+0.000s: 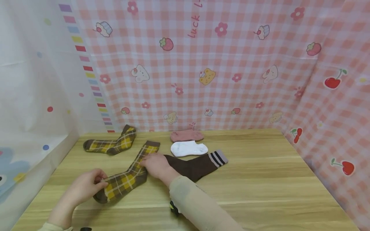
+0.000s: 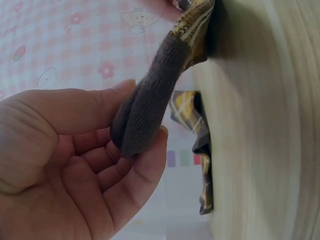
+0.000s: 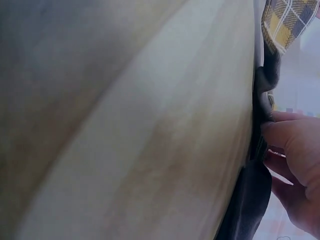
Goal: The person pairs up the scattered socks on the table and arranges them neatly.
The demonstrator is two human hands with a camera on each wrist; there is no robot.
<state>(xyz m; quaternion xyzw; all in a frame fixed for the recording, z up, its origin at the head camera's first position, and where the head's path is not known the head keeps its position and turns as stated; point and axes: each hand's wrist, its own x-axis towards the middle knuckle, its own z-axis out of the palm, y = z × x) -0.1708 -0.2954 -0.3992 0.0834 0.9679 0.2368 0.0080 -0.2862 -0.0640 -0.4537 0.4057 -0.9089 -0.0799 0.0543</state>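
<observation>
A yellow-and-brown plaid sock (image 1: 124,183) lies slantwise at the front left, with its dark toe (image 2: 145,110) raised off the table. My left hand (image 1: 86,186) pinches that toe between thumb and fingers, as the left wrist view shows closely. Farther up, my right hand (image 1: 157,165) grips the edge of the same sock's leg with bent fingers; part of this contact is hidden. Beside the right hand lies a dark brown sock (image 1: 192,166) with a striped grey cuff, partly covered by the hand and forearm. Another plaid sock (image 1: 111,144) lies bent at the back left.
A white ankle sock (image 1: 189,148) and a pink sock (image 1: 187,135) lie behind the brown one. The wooden table (image 1: 274,183) meets a pink checked cloth (image 1: 185,96) at the back. Below the right forearm a small black-and-yellow item (image 1: 174,208) shows in part.
</observation>
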